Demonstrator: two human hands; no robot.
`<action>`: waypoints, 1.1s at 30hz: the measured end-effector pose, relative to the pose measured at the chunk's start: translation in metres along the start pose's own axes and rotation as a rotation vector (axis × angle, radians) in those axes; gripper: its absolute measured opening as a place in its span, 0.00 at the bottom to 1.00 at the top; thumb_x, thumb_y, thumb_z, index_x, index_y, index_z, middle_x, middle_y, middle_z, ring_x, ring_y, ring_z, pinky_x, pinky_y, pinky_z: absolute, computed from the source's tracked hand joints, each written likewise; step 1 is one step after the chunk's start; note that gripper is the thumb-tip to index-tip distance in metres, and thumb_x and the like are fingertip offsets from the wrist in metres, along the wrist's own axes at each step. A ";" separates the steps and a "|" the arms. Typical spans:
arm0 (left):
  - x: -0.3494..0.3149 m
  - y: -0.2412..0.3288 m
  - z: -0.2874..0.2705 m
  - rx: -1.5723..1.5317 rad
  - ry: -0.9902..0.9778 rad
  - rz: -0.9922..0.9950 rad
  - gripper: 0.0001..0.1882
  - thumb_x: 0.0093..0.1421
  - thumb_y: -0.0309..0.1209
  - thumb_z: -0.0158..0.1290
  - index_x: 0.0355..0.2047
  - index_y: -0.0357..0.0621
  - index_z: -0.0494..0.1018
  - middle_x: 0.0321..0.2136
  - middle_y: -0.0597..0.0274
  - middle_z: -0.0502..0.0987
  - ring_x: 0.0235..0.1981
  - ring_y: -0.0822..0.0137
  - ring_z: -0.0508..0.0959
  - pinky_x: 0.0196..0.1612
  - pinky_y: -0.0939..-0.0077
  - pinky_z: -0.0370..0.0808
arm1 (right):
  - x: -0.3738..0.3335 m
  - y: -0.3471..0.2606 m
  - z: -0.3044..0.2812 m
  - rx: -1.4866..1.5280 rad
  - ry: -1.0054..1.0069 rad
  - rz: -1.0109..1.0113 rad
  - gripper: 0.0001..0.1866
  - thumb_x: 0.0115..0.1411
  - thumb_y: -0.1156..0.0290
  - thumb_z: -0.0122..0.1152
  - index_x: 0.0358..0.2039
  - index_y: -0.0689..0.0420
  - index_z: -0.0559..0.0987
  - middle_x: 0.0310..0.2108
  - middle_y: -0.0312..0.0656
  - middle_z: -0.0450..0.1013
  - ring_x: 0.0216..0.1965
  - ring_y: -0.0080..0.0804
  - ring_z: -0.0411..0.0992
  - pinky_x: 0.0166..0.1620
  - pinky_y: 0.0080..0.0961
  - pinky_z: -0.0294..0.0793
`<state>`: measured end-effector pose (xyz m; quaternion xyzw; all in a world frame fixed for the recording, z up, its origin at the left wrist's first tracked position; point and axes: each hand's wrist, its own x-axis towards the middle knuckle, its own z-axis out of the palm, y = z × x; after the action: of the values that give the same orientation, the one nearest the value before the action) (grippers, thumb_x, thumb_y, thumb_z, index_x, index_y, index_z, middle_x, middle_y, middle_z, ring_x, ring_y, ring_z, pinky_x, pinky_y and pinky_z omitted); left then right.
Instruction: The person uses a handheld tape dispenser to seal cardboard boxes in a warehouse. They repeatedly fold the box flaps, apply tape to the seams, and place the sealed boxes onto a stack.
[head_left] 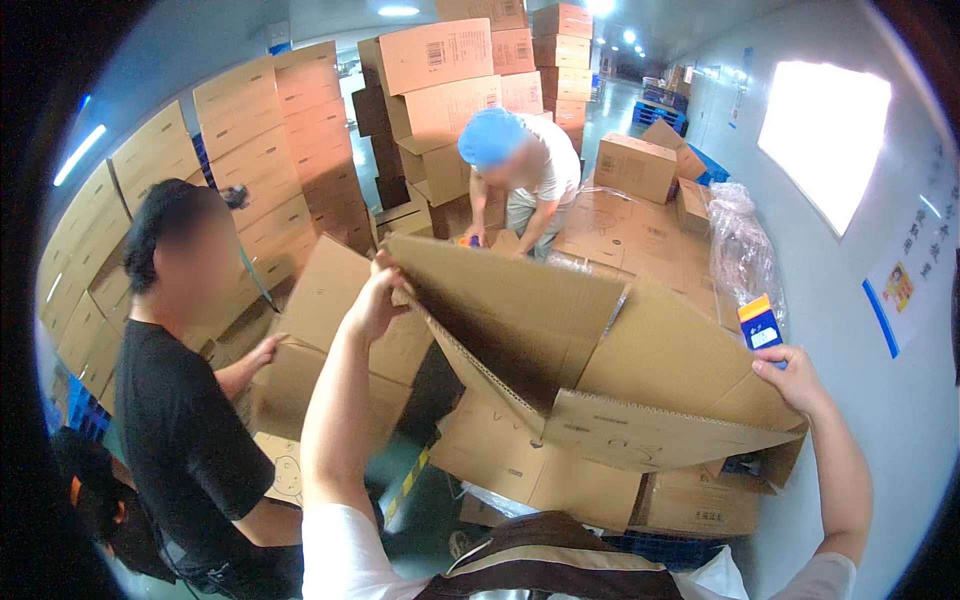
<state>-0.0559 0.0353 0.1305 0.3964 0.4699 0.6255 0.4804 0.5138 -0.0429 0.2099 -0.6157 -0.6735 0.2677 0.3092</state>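
Note:
A large brown cardboard box (500, 310) hangs opened out and tilted in front of me, its flaps spread. My left hand (375, 300) is closed on its upper left edge. My right hand (790, 380) is closed at the right end of the box, its fingers round the blue handle of a flat blue tool with an orange edge (760, 324) and a pale label. That tool sticks up above the box's edge; its exact kind is unclear. Part of the right hand's grip on the cardboard is hidden.
On the left a person in black (190, 400) holds another carton (330, 370). A person in a blue cap (525, 170) bends over cardboard ahead. Flattened cartons (540, 475) lie below my box. Tall carton stacks (240, 140) stand behind; a wall (860, 280) runs along the right.

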 end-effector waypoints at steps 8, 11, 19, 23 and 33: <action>0.014 -0.085 0.143 0.128 -0.691 0.014 0.38 0.60 0.55 0.33 0.62 0.45 0.41 0.62 0.53 0.44 0.63 0.59 0.45 0.62 0.61 0.44 | 0.002 -0.017 0.041 -0.038 -0.091 0.107 0.39 0.46 0.74 0.61 0.59 0.59 0.57 0.55 0.49 0.61 0.53 0.34 0.62 0.53 0.26 0.61; -0.019 -0.131 0.148 0.452 -0.721 0.399 0.40 0.59 0.59 0.29 0.63 0.48 0.34 0.64 0.52 0.34 0.64 0.55 0.35 0.63 0.61 0.35 | 0.005 -0.002 0.058 -0.098 -0.280 -0.009 0.40 0.46 0.60 0.64 0.57 0.62 0.60 0.53 0.56 0.61 0.54 0.41 0.62 0.54 0.29 0.61; -0.059 -0.136 0.155 1.085 -0.596 0.457 0.36 0.56 0.59 0.39 0.61 0.62 0.49 0.62 0.45 0.41 0.62 0.43 0.43 0.58 0.40 0.47 | -0.002 0.007 0.101 -0.449 -0.506 -0.186 0.34 0.47 0.54 0.63 0.55 0.47 0.66 0.45 0.61 0.65 0.49 0.55 0.60 0.55 0.38 0.59; -0.073 -0.137 0.174 1.482 -0.568 0.483 0.35 0.55 0.60 0.39 0.59 0.63 0.54 0.61 0.59 0.50 0.63 0.55 0.47 0.54 0.38 0.55 | -0.006 0.038 0.117 -0.709 -0.653 -0.289 0.23 0.51 0.71 0.54 0.50 0.41 0.72 0.41 0.58 0.64 0.43 0.54 0.64 0.50 0.36 0.64; -0.076 -0.148 0.157 1.631 -0.609 0.618 0.33 0.53 0.61 0.40 0.54 0.58 0.64 0.60 0.58 0.53 0.62 0.59 0.51 0.54 0.37 0.52 | -0.077 -0.058 0.069 -0.352 -1.089 -0.659 0.39 0.44 0.45 0.64 0.54 0.52 0.67 0.55 0.58 0.51 0.57 0.51 0.53 0.58 0.35 0.55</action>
<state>0.1435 0.0080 0.0219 0.8673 0.4917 0.0700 -0.0330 0.4280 -0.1243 0.2005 -0.1954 -0.9206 0.3180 -0.1151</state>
